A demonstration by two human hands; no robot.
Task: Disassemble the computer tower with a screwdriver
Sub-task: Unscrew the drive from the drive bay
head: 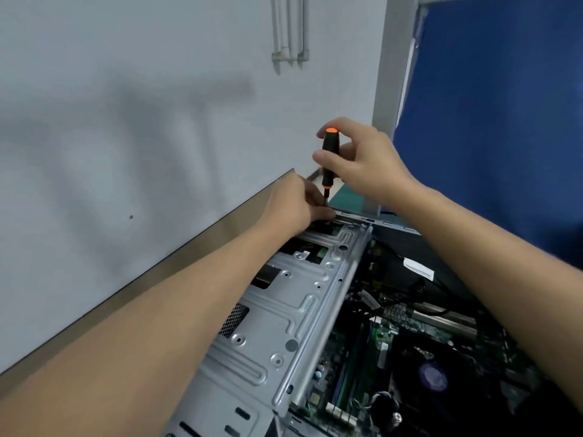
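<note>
Left forearm crosses the drive cage; left grip pinches the upright screwdriver shaft low, right grip curled round the handle directly above.

The tip of the screwdriver is lost to us behind the fingers of our left hand; nearer us than those fingers, the computer tower runs off the bottom edge.

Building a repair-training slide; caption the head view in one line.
Right hand grips an upright black-and-orange screwdriver while the left hand curls by its tip atop the open computer tower.
</note>
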